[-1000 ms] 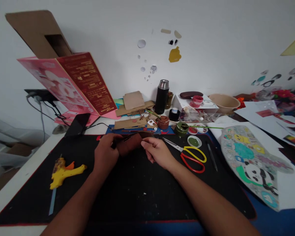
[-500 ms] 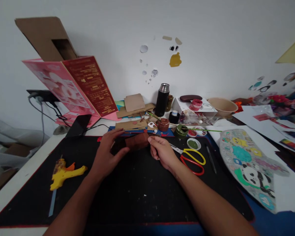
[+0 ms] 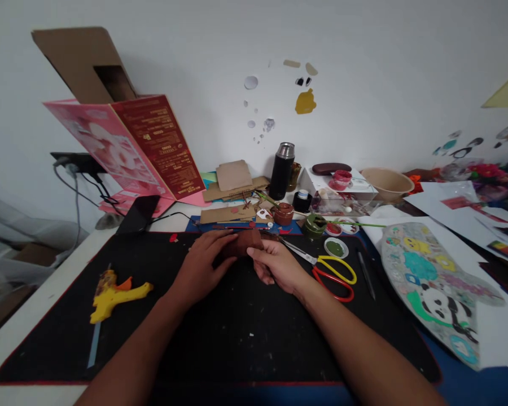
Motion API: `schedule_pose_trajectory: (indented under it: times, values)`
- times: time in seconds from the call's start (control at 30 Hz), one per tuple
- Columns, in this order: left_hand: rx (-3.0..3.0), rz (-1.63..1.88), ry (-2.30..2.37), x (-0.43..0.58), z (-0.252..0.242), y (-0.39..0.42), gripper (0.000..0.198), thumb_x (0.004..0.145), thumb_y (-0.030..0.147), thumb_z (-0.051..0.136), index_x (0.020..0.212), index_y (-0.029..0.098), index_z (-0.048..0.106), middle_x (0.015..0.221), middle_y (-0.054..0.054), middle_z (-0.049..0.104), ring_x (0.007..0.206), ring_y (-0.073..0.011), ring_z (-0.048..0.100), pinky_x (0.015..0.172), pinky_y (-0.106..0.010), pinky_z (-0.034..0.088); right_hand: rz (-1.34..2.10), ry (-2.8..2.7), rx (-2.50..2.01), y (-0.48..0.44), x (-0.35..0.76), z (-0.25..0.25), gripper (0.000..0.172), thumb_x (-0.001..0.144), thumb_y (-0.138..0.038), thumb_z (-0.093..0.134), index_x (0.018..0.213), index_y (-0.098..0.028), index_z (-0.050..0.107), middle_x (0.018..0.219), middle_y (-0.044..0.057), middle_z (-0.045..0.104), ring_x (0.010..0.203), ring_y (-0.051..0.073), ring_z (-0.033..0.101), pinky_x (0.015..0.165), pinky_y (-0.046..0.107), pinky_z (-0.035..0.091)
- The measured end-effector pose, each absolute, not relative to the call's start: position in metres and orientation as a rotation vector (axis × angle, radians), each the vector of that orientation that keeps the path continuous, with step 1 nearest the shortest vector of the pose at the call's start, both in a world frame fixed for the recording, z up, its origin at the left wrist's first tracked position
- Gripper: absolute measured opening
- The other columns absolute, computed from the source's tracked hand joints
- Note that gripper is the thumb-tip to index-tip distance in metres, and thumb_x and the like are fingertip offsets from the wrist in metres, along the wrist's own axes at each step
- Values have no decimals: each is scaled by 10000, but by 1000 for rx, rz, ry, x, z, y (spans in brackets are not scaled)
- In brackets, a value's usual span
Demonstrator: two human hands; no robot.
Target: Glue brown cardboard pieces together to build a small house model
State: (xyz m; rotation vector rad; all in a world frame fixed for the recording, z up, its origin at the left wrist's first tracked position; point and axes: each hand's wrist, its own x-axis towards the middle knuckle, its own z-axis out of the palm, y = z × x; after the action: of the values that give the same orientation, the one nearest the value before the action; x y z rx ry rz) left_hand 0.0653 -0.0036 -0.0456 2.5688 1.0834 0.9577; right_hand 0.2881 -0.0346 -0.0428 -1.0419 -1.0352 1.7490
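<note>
Head view: the brown piece (image 3: 246, 242) lies at the far edge of the black mat (image 3: 237, 344), held between 2 hands. Half a second ago more of it showed and the left hand (image 3: 203, 269) was open beside it; now that hand's fingers are folded over its left part, while the right hand (image 3: 278, 265) has its fingers clamped on the right end. The hands have closed in, so by my judgement the piece is being pressed or steadied rather than turned. Scissors (image 3: 331, 269) lie just right of the right hand, paint jars (image 3: 284, 213) stand behind, and a glue gun (image 3: 115, 290) sits well left on the desk (image 3: 38, 301).
</note>
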Motion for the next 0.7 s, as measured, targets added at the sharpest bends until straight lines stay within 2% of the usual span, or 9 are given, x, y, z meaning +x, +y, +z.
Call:
schedule_pose_trajectory:
  times: [0.17,0.43,0.63,0.7]
  values:
    - [2673,921,1091,68,-48,-3,525,959,285,703,1464,315,562,1474,-100,609,1342,-313,563,1107,-553,471,1757,-1092,-1017,-35,289,-46,475,792,-590,809,940,-183,614,459,-75,571,324,73,397,333,184,269]
    - [2677,928,1061,66,-53,1,495,973,270,689,1453,323,582,1434,-99,626,1314,-301,571,1097,-554,474,1784,-1115,-979,-37,291,-44,418,813,-535,820,922,-183,623,410,-129,459,316,71,366,341,191,273]
    - [2672,947,1072,67,-51,1,536,975,255,677,1491,339,554,1437,-99,631,1307,-308,574,1090,-563,481,1786,-1152,-974,-37,289,-46,450,828,-562,791,1011,-192,613,551,-55,656,339,79,450,344,191,295]
    - [2673,941,1070,66,-52,2,538,977,254,674,1493,343,553,1441,-97,629,1320,-311,566,1091,-563,480,1796,-1160,-961,-37,288,-46,459,832,-561,787,1044,-191,616,560,-48,672,341,83,461,346,190,301]
